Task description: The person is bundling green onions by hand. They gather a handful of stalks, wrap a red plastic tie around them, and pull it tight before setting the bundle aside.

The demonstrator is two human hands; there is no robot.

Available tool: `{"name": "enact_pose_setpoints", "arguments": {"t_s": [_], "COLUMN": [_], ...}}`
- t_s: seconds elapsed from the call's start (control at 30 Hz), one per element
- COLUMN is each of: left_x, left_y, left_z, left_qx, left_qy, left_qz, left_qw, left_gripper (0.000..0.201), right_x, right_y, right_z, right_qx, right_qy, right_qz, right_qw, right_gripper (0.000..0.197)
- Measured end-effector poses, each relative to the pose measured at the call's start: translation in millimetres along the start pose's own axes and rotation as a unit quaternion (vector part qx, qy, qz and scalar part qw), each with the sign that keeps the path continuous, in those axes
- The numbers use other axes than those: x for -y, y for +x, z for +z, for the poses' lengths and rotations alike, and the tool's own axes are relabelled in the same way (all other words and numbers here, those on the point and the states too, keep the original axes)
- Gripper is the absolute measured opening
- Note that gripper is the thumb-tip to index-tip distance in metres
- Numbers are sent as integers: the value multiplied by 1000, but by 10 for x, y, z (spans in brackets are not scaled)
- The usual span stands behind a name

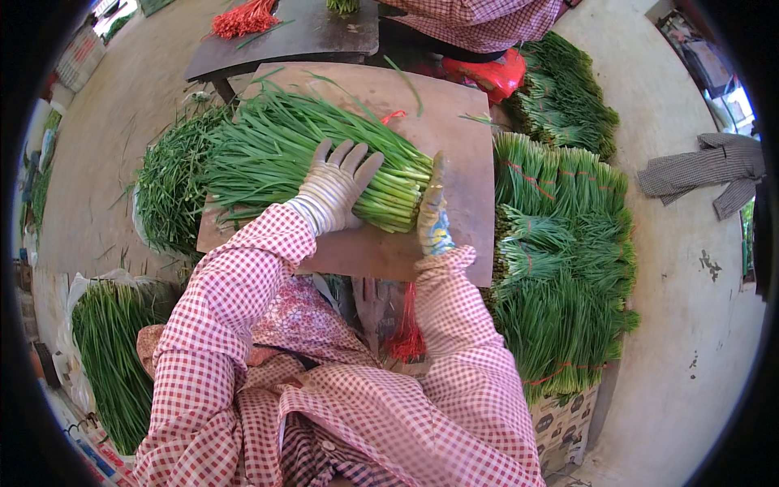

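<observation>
A thick heap of garlic chives [276, 154] lies across a brown board, leaves to the left and pale stem ends to the right. My left hand [337, 183], in a striped glove with grey fingertips, rests on top of the stems with its fingers spread. Upright against the cut ends stands my right hand [436, 207], its patterned glove flat and fingers straight. The board [458, 195] shows bare around the heap. Just beyond the stems a red tie [393, 116] peeks out; the rest of it is hidden.
Tied chive bundles [560, 260] are stacked to my right. Loose greens [174, 178] and a bag of chives [114, 357] sit at my left. Red ties [407, 329] hang below the board. Across from me are a dark table [324, 36] and another person's checked sleeve [479, 20].
</observation>
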State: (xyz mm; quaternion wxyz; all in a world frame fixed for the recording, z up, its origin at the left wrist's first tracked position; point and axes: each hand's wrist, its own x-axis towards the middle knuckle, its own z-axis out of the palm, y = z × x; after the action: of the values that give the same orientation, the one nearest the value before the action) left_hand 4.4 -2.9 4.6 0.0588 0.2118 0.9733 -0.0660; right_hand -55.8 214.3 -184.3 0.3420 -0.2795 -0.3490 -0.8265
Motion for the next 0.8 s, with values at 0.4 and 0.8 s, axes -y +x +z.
{"name": "enact_pose_setpoints", "arguments": {"t_s": [0.4, 0.8], "left_x": [129, 37], "left_y": [85, 116], "left_z": [167, 153], "left_qx": [-142, -127], "left_qy": [-21, -52], "left_qz": [75, 41], "left_qw": [987, 990], "left_gripper": [100, 93], "right_x": [27, 171], "right_y": [-38, 1358], "right_z": [-120, 579], "right_qx": [-293, -389], "right_qy": [-756, -841], "right_qz": [-148, 285], "right_qw": [567, 246], "right_gripper": [53, 95]}}
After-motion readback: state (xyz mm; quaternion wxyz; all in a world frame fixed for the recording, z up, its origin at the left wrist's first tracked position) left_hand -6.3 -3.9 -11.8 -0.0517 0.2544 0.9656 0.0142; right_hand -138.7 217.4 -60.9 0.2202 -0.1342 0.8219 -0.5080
